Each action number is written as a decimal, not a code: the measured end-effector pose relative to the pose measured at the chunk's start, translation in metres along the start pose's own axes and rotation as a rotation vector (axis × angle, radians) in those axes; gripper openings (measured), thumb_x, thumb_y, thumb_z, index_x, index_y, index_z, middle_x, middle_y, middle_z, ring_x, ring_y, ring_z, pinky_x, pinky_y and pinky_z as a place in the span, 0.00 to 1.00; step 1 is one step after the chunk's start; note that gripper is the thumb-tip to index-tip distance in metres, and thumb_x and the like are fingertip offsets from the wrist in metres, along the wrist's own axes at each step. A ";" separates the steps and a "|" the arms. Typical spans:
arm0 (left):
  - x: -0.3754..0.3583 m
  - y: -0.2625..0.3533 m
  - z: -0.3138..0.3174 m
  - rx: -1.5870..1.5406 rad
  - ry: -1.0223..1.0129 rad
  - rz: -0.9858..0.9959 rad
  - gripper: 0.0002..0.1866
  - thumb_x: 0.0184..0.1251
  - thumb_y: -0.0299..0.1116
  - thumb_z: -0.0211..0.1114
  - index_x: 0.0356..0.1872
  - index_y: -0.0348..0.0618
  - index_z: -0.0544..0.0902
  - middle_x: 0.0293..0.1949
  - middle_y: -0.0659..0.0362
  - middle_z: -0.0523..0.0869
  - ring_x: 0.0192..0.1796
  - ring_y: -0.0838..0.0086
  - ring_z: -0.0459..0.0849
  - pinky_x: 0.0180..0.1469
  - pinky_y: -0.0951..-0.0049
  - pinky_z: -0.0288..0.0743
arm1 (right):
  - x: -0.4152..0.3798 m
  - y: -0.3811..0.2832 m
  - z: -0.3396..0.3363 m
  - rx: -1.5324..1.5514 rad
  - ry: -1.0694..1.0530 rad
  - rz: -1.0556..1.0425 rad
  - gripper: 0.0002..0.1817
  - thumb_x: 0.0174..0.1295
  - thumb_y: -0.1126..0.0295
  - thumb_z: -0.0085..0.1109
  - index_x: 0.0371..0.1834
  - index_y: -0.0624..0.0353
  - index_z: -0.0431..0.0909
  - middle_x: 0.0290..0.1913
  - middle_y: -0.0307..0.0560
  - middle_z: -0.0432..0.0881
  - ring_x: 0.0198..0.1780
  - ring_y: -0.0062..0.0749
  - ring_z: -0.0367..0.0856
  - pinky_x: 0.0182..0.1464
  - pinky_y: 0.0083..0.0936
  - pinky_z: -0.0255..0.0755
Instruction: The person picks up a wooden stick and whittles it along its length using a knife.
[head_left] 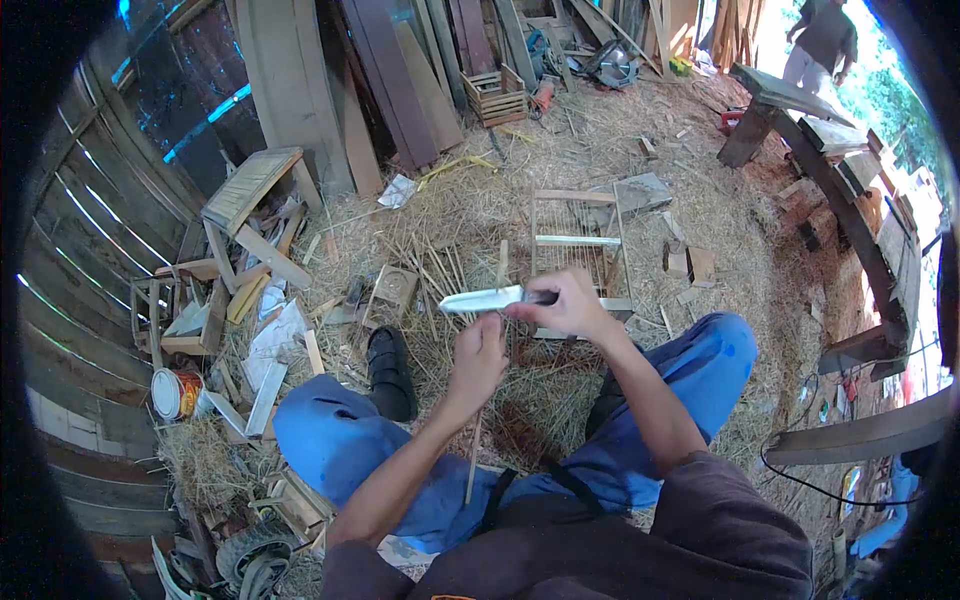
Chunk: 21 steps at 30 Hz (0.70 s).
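My right hand (574, 306) is closed around the dark handle of a knife (478, 300), whose broad pale blade points left. Just below the blade, my left hand (478, 368) pinches a thin wooden stick (474, 455). The stick's lower end hangs down between my legs, and its upper part (503, 262) shows above the knife. Blade and stick cross close to my left fingertips; whether they touch is hard to tell. In front of my hands a wooden frame with thin rods (578, 240) lies on the ground, partly hidden by my right hand.
Shavings cover the ground. Loose thin sticks (430, 265) and a small wooden block (393, 290) lie ahead. A slatted crate (497, 97) stands at the back, a small bench (252, 187) and a can (177, 393) left. A long wooden bench (860, 215) curves along the right; another person (826, 45) stands behind.
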<state>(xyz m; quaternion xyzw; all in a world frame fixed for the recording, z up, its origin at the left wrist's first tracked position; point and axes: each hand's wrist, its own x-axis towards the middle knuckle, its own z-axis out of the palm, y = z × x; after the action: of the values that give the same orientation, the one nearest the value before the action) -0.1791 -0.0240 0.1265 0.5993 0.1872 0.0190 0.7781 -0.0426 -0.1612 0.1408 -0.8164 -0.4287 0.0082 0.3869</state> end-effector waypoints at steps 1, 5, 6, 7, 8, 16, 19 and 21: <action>-0.002 0.003 0.001 -0.005 0.005 -0.028 0.17 0.81 0.48 0.45 0.31 0.50 0.67 0.16 0.71 0.60 0.14 0.87 0.59 0.13 0.80 0.51 | 0.000 0.007 -0.003 -0.024 -0.003 0.015 0.28 0.54 0.41 0.70 0.19 0.58 0.80 0.14 0.48 0.71 0.16 0.42 0.68 0.22 0.34 0.62; -0.007 0.006 -0.003 -0.020 -0.016 -0.079 0.19 0.82 0.48 0.45 0.30 0.48 0.67 0.17 0.71 0.61 0.14 0.87 0.61 0.13 0.80 0.53 | -0.005 0.015 -0.004 -0.074 0.035 0.032 0.25 0.54 0.45 0.71 0.21 0.58 0.82 0.14 0.47 0.71 0.15 0.37 0.67 0.21 0.31 0.61; -0.006 0.007 -0.005 -0.030 -0.024 -0.069 0.19 0.82 0.48 0.45 0.30 0.48 0.67 0.17 0.71 0.61 0.14 0.87 0.61 0.13 0.80 0.52 | -0.005 0.011 -0.005 -0.076 0.051 0.015 0.23 0.54 0.48 0.73 0.22 0.58 0.83 0.14 0.47 0.71 0.15 0.34 0.65 0.21 0.30 0.59; -0.005 0.007 -0.006 -0.033 -0.032 -0.067 0.19 0.82 0.48 0.45 0.30 0.48 0.67 0.17 0.71 0.61 0.14 0.87 0.61 0.13 0.80 0.52 | -0.006 0.008 -0.006 -0.125 0.036 0.059 0.30 0.56 0.39 0.66 0.18 0.57 0.79 0.14 0.49 0.73 0.17 0.45 0.72 0.23 0.35 0.65; -0.004 0.008 -0.007 -0.034 -0.043 -0.069 0.19 0.82 0.49 0.45 0.30 0.48 0.68 0.17 0.71 0.61 0.14 0.87 0.61 0.13 0.81 0.52 | -0.008 0.008 -0.005 -0.085 0.026 0.075 0.29 0.58 0.40 0.65 0.18 0.58 0.79 0.14 0.48 0.72 0.17 0.43 0.72 0.23 0.34 0.65; 0.021 -0.013 -0.009 0.290 0.017 0.152 0.20 0.81 0.47 0.45 0.31 0.44 0.71 0.16 0.67 0.64 0.16 0.82 0.62 0.18 0.75 0.58 | -0.007 0.014 0.029 0.475 -0.106 0.102 0.29 0.73 0.50 0.53 0.23 0.65 0.78 0.16 0.40 0.71 0.22 0.19 0.66 0.26 0.28 0.62; 0.023 -0.016 -0.011 0.426 0.094 0.278 0.23 0.81 0.45 0.47 0.33 0.34 0.77 0.16 0.57 0.72 0.21 0.74 0.68 0.28 0.64 0.65 | -0.003 0.011 0.028 0.464 -0.106 0.105 0.28 0.72 0.50 0.55 0.21 0.64 0.78 0.15 0.38 0.71 0.21 0.18 0.65 0.25 0.27 0.62; 0.024 -0.010 -0.009 0.558 0.148 0.415 0.22 0.80 0.43 0.47 0.35 0.32 0.77 0.15 0.54 0.71 0.21 0.73 0.67 0.28 0.63 0.65 | 0.002 0.011 0.028 0.520 -0.115 0.094 0.26 0.71 0.52 0.58 0.22 0.64 0.79 0.15 0.36 0.71 0.21 0.16 0.63 0.24 0.25 0.60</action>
<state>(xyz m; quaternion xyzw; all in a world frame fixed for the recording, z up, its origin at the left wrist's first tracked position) -0.1620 -0.0128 0.1086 0.8109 0.1154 0.1681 0.5484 -0.0426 -0.1460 0.1150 -0.7069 -0.3950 0.1825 0.5575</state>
